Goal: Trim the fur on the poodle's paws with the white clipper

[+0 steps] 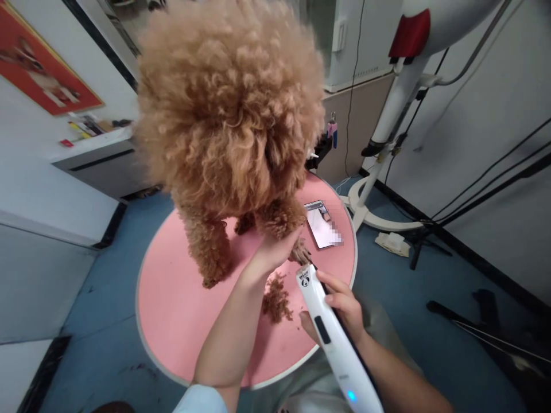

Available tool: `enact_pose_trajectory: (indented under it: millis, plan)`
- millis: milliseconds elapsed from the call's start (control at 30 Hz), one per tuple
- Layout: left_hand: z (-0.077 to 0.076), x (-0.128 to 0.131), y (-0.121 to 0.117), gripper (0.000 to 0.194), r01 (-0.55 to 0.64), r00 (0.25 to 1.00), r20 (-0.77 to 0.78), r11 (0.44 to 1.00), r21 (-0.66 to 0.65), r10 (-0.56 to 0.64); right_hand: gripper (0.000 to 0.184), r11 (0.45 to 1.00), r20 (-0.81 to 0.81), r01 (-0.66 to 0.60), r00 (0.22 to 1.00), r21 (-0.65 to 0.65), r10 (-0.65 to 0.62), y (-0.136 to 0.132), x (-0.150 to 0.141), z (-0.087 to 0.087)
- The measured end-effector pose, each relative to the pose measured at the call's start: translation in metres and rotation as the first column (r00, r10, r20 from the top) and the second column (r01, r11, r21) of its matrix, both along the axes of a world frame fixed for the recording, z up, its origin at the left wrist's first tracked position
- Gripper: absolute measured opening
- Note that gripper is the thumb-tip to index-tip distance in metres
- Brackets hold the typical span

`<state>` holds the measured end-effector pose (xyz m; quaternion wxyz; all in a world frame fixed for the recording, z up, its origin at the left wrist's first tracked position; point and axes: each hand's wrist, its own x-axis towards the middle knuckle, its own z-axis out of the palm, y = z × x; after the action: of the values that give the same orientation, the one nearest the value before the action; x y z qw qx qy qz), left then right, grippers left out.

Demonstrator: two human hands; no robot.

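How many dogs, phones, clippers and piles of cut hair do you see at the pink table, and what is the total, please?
Dog: 1
Phone: 1
Clipper: 1
Hair pile: 1
Total: 4

- Dog (232, 103): fluffy, curly fur, matt overall, rough and tufted over the head, tighter curls down the legs.
- Clipper (338, 350): smooth white casing, plastic by its look, with a soft gloss.
- Clippings (276, 298): loose, matt, woolly hair.
- Bench (181, 310): smooth pink top with a low sheen.
- Phone (319, 226): flat, glossy, glass-like screen.
- Sleeve (201, 400): pale blue cloth, matt.
- Floor (116, 298): smooth blue sheet with a dull finish, scuffed in places.
- Poster (47, 63): flat, smooth printed surface; paper or board, cannot tell which.
- Stand (396, 103): smooth white, slightly shiny post.
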<state>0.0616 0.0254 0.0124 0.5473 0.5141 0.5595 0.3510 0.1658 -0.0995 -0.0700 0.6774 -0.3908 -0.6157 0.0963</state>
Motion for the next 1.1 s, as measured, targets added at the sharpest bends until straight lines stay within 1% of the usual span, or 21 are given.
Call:
enact_pose_trajectory:
  millis: [33, 100, 167, 233, 267, 400, 500, 600, 733, 867, 967, 1033, 1100]
  plan:
    - [0.0, 0.001, -0.001, 0.041, 0.032, 0.999, -0.016, 0.999, -0.027, -0.032, 0.055, 0.998, 0.045, 0.024, 0.999, 0.058, -0.026, 0.006, -0.001, -0.004]
    - [0.0, 0.003, -0.002, 0.045, 0.056, 0.998, -0.034, 0.997, -0.052, -0.058, 0.057, 0.992, 0.1, 0.058, 0.992, 0.115, -0.07, 0.014, -0.004, -0.012]
    - [0.002, 0.003, -0.004, 0.038, 0.018, 0.999, -0.029, 1.0, -0.003, -0.018, 0.055, 0.989, 0.164, 0.064, 0.983, 0.136, -0.086, 0.017, -0.004, -0.016]
    - [0.005, 0.003, -0.005, 0.03, -0.025, 1.0, -0.018, 0.997, 0.078, 0.026, 0.053, 0.985, 0.224, 0.062, 0.97, 0.158, -0.097, 0.016, -0.004, -0.017]
    - [0.007, 0.004, -0.006, 0.03, -0.032, 0.999, -0.013, 0.993, 0.112, 0.034, 0.052, 0.984, 0.236, 0.071, 0.966, 0.164, -0.109, 0.015, -0.003, -0.016]
    - [0.009, 0.006, -0.009, 0.029, 0.022, 0.999, 0.024, 0.979, 0.203, -0.027, 0.048, 0.969, 0.229, 0.164, 0.951, 0.187, -0.205, 0.012, -0.004, -0.015]
    - [0.008, 0.008, -0.009, 0.028, 0.041, 0.997, 0.046, 0.968, 0.248, -0.054, 0.044, 0.958, 0.218, 0.193, 0.946, 0.21, -0.238, 0.014, -0.007, -0.019]
    - [0.007, 0.008, -0.008, 0.029, 0.03, 0.997, 0.06, 0.975, 0.222, -0.044, 0.045, 0.956, 0.209, 0.184, 0.95, 0.227, -0.232, 0.018, -0.008, -0.025]
    - [0.008, 0.007, -0.01, 0.026, 0.012, 0.994, 0.107, 0.977, 0.215, -0.036, 0.048, 0.971, 0.214, 0.135, 0.961, 0.199, -0.177, 0.018, -0.008, -0.028]
    - [0.006, 0.006, -0.011, 0.025, 0.013, 0.992, 0.119, 0.986, 0.166, -0.033, 0.052, 0.971, 0.243, 0.145, 0.951, 0.19, -0.189, 0.02, -0.006, -0.022]
    - [0.004, 0.004, -0.013, 0.025, -0.006, 0.994, 0.111, 0.99, 0.144, -0.011, 0.049, 0.976, 0.3, 0.091, 0.942, 0.197, -0.148, 0.02, -0.004, -0.017]
    - [0.003, 0.003, -0.015, 0.028, -0.016, 0.993, 0.118, 0.991, 0.133, 0.0, 0.049, 0.98, 0.305, 0.064, 0.945, 0.19, -0.121, 0.016, -0.003, -0.021]
    - [0.003, 0.003, -0.017, 0.029, -0.04, 0.989, 0.144, 0.993, 0.109, 0.024, 0.05, 0.982, 0.272, 0.077, 0.954, 0.175, -0.123, 0.009, -0.004, -0.032]
